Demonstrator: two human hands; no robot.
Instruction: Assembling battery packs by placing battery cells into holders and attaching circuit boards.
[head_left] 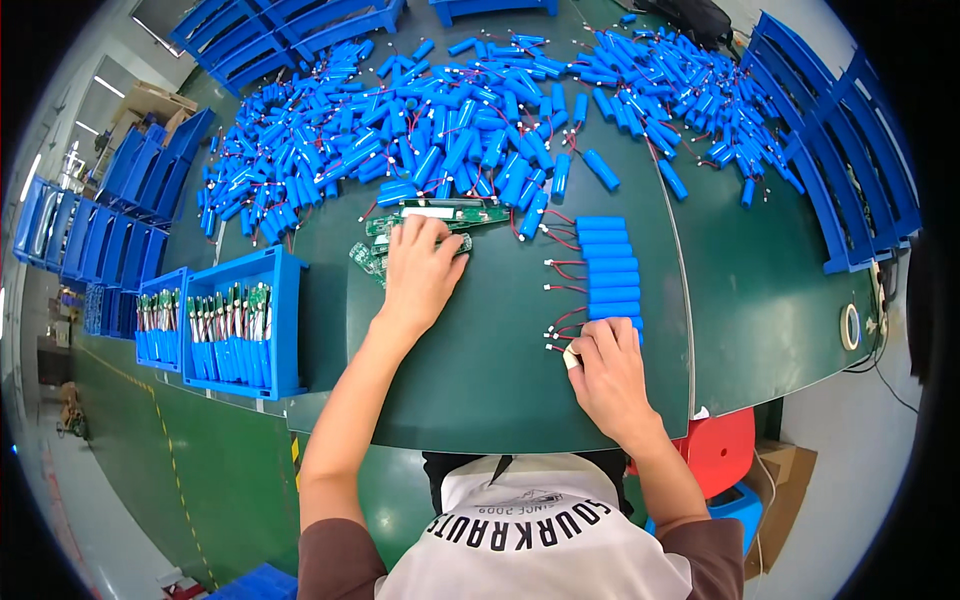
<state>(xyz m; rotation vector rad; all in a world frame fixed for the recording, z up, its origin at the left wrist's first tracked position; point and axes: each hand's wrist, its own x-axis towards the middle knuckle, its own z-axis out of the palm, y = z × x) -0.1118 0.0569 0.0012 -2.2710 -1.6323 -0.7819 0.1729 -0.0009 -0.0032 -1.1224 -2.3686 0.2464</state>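
Note:
My left hand (425, 275) is on a small pile of green circuit boards (486, 215), its fingers curled over them and partly hiding what they grip. To the right, a column of blue cylindrical battery packs (613, 266) lies side by side, their red and black leads with white plugs (549, 288) pointing left. My right hand (610, 378) is closed at the near end of this column, on a battery pack (638, 323) that it mostly covers. A pale covering (571, 356) wraps one of its digits.
A large heap of loose blue battery packs (440, 130) spreads across the far side of the green table (480, 380). Blue bins (290, 330) at the left hold packs with boards attached. Blue racks (840, 170) and a tape roll (850, 327) are at the right.

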